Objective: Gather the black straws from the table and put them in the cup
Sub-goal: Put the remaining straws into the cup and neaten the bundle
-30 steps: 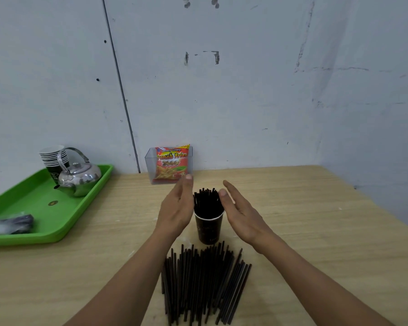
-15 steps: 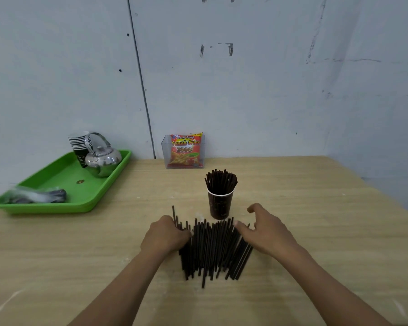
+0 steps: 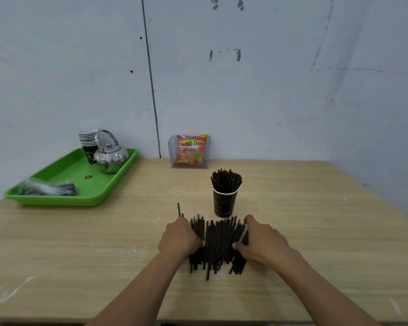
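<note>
Near the middle of the desk (image 3: pixel 316 231), a pile of loose black straws (image 3: pixel 218 243) lies flat, running near-to-far, ends uneven. Left hand (image 3: pixel 179 237) presses on the pile's left side, right hand (image 3: pixel 262 242) on its right side; both grips curled narrow against the straws, thumbs on top of the pile. Cannot tell whether the fingers are actually closed around any straws or just squeezing the bundle from the sides. One stray straw (image 3: pixel 179 209) sticks out far-left of the pile, past the left hand's knuckles.

Just beyond the pile, the dark paper cup (image 3: pixel 224 204) stands upright, already packed with black straws (image 3: pixel 226 182) standing upright in it and fanning slightly. Cup sits close to the pile's far ends.

Far left: green tray (image 3: pixel 57 198) with a steel kettle (image 3: pixel 110 158), a stack of paper cups (image 3: pixel 88 144) behind it, and a plastic-wrapped bundle (image 3: pixel 47 189) at the near end. Against the wall (image 3: pixel 269 90), a clear box holding a red snack packet (image 3: pixel 191 150).
</note>
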